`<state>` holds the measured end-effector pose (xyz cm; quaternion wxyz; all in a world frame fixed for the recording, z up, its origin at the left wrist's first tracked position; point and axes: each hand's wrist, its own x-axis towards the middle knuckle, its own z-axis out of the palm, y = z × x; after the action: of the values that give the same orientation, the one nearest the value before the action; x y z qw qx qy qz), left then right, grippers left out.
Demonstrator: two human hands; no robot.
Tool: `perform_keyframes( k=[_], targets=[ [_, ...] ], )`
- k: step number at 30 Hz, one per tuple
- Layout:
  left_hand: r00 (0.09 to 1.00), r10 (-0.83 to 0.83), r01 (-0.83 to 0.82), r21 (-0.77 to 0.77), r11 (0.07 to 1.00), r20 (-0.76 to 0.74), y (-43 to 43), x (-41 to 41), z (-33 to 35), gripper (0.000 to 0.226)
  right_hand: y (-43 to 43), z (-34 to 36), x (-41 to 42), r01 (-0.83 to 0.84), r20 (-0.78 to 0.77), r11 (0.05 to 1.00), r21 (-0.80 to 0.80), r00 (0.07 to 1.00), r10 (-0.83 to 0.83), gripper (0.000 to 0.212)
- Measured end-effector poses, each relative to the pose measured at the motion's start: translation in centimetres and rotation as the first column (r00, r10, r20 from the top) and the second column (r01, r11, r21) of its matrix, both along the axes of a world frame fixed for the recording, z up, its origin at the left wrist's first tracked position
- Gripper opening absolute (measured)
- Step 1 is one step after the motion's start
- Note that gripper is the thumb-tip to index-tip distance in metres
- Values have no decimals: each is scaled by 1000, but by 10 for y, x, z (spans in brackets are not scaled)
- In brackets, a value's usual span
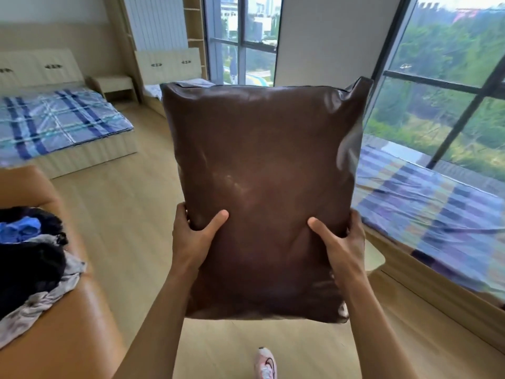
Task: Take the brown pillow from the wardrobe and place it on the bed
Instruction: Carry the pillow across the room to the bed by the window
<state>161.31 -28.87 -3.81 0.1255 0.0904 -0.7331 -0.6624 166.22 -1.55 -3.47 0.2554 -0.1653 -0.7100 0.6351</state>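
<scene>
A large brown leather-look pillow (262, 187) stands upright in the air in front of me, filling the middle of the view. My left hand (192, 236) grips its lower left edge, thumb pressed into the front face. My right hand (344, 242) grips the lower right edge the same way. A bed with a blue plaid sheet (57, 124) lies at the far left. Another bed with a blue and purple checked sheet (431, 209) runs along the window at the right. No wardrobe is in view.
An orange leather sofa (68, 318) with a heap of dark and grey clothes (30, 258) is at the near left. A third bed (175, 67) and a nightstand (114, 84) stand at the back. Wooden floor (123, 203) stretches ahead. My shoe (265, 363) shows below.
</scene>
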Motion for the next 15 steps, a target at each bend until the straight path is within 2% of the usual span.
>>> perform_keyframes(
  k=[5, 12, 15],
  targets=[
    [995, 97, -97, -26, 995, -12, 7, -115, 13, 78, 11, 0, -144, -103, -17, 994, -42, 995, 103, 62],
    [962, 272, -272, 14, 962, -24, -28, -252, 38, 84, -20, 24, -337, -299, -12, 954, -6, 954, 299, 57],
    [947, 321, -320, 27, 947, -34, -47, -308, 37, 75, -44, 23, -410, -369, -18, 929, -6, 929, 369, 58]
  ],
)
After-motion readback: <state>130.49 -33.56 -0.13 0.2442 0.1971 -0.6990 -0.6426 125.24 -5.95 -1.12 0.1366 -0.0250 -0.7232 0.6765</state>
